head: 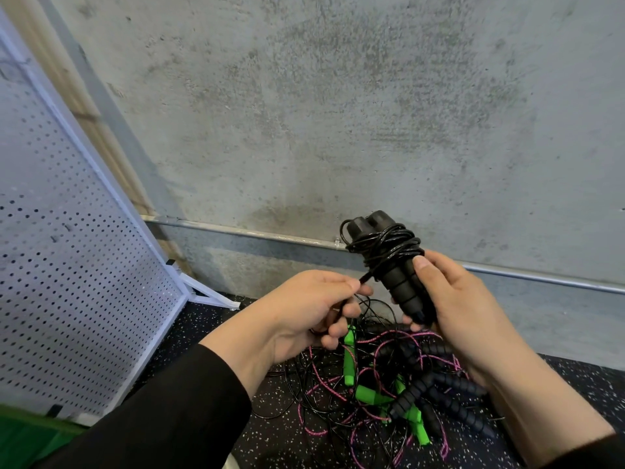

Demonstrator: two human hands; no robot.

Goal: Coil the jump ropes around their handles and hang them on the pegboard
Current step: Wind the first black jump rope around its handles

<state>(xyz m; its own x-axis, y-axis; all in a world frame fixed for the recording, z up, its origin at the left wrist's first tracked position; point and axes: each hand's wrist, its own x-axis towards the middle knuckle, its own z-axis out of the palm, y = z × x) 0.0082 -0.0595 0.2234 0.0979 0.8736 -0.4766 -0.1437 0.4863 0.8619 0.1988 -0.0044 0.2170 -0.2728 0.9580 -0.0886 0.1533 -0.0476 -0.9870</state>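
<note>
My right hand (453,306) grips a pair of black ribbed jump-rope handles (399,282) held upright together, with black rope (385,247) coiled several times around their upper half. My left hand (314,306) pinches the free length of that black rope just left of the handles. The rope runs down behind my left hand toward the floor. Below my hands lies a tangled pile of jump ropes (389,390) with black ribbed handles, green handles and pink and black cords. A white pegboard (67,265) stands at the left.
A grey concrete wall (338,113) fills the background, with a metal conduit (253,233) running along its base. The floor is dark speckled rubber (209,330). The pegboard's white foot (213,297) juts out on the floor. Something green (23,434) sits at the bottom left.
</note>
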